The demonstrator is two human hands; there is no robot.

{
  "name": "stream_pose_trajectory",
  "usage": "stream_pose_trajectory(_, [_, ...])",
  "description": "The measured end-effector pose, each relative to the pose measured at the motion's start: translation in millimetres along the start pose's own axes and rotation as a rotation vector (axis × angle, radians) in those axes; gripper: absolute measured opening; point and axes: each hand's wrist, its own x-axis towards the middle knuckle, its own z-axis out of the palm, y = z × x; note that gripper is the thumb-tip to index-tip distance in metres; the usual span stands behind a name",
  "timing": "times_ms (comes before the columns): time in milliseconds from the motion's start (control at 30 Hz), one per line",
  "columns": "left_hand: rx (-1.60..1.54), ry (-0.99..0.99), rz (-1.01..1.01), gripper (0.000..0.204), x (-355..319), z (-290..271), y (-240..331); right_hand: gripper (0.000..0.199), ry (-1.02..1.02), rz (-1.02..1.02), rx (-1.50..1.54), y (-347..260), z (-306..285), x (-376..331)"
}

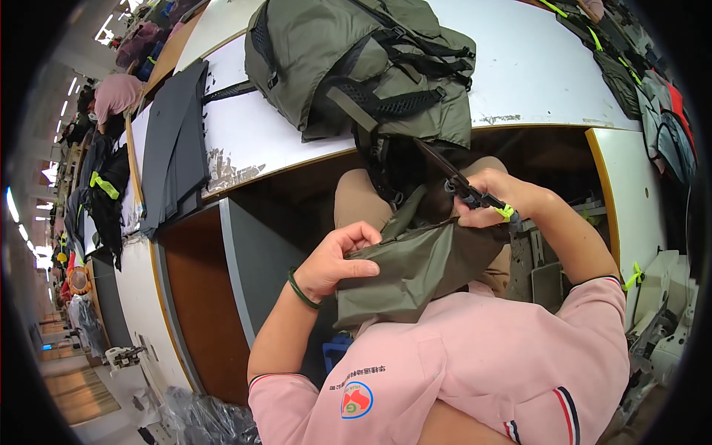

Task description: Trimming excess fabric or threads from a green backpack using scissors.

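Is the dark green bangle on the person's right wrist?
No, the dark green bangle circles the left wrist, below the left hand pinching the edge of the olive fabric.

Our worktop (530, 89) carries the backpack (297, 74) at far centre, panels (172, 141) left of it. Near us, the fabric (415, 271) spans between our left fingers (360, 268) and right fingers (477, 216), before the worktop's near edge. A compartment (200, 304) lies beneath the worktop, left.
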Motion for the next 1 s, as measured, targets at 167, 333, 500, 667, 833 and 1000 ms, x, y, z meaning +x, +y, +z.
stream_pose_trajectory(167, [-0.064,0.080,-0.075,0.039,0.8,-0.4,-13.1,0.022,0.002,-0.001,-0.098,-3.1,2.5,-2.2])
stream_pose_trajectory(333, [-0.084,0.107,-0.066,0.036,1.4,3.6,-16.5,0.049,0.036,-0.176,-0.799,-25.1,-5.3,-5.3])
stream_pose_trajectory(500, [-0.038,0.121,-0.073,0.035,2.5,12.1,-10.4,0.050,0.002,-0.103,-0.907,-36.7,-10.8,-5.1])
stream_pose_trajectory(667, [-0.002,0.142,-0.071,0.035,2.8,17.0,-9.3,0.049,-0.044,-0.117,-0.892,-46.5,-10.4,-2.8])
stream_pose_trajectory(833, [-0.014,0.126,-0.066,0.035,2.3,19.8,-7.7,0.048,-0.050,-0.107,-0.916,-47.8,-10.6,-3.2])
stream_pose_trajectory(1000, [0.000,0.104,-0.059,0.035,1.5,21.3,-7.5,0.048,-0.027,-0.112,-0.945,-44.0,-9.7,-7.2])
